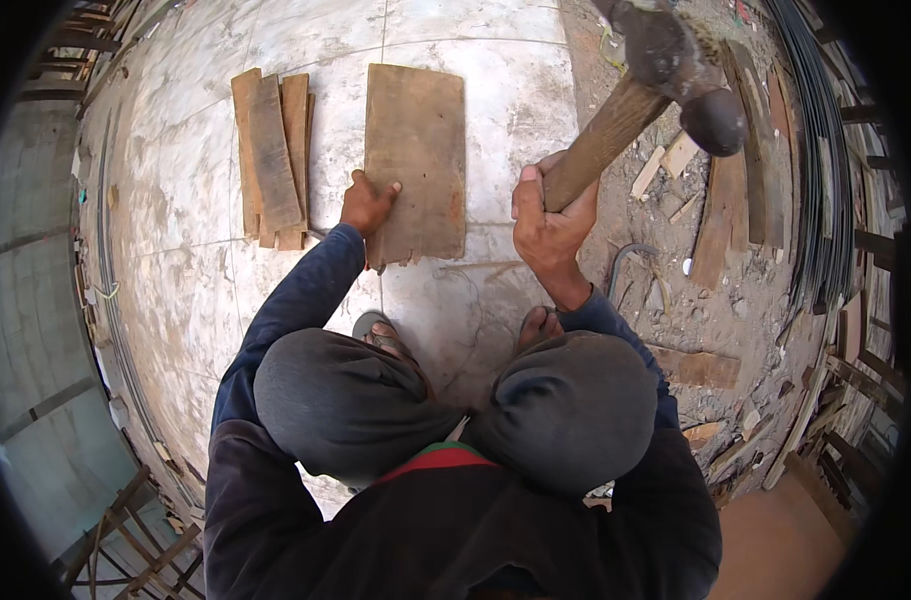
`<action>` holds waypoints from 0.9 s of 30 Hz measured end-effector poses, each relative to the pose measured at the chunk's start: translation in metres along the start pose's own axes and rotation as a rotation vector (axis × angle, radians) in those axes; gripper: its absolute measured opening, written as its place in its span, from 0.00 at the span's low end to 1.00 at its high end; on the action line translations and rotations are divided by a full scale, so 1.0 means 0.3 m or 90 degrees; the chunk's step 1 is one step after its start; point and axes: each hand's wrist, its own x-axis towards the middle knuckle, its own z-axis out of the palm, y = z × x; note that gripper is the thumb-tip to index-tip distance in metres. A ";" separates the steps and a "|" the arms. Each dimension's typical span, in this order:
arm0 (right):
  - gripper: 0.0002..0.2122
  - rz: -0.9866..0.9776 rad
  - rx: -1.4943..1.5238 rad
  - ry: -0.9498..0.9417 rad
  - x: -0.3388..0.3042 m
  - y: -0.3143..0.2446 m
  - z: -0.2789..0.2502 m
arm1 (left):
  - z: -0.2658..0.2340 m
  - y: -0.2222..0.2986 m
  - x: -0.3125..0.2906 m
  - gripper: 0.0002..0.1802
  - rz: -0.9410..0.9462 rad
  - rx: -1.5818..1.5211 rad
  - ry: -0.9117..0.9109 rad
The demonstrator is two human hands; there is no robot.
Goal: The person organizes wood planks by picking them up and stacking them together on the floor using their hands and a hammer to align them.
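Note:
A wide, flat wooden board [417,145] lies on the pale tiled floor in front of me. My left hand [371,204] grips its left edge near the lower corner, thumb on the top face and fingers at the side. My right hand [557,222] is closed round the wooden handle of a hammer [607,140], raised above the floor to the right of the board. The hammer's dark metal head is up and away from the board. Left of the board rests a loose pile of narrower wooden planks [274,150], partly overlapping.
Rubble and wood scraps [677,155] cover the rough ground on the right, with long planks [717,215] and a bundle of dark rods [823,180] beyond. A grey curved piece [620,262] lies near my right wrist. My sandalled feet [383,335] are close to the board.

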 end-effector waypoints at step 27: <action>0.33 -0.013 -0.605 -0.320 -0.144 0.356 -0.166 | -0.194 -0.059 -0.138 0.27 0.081 -0.525 0.156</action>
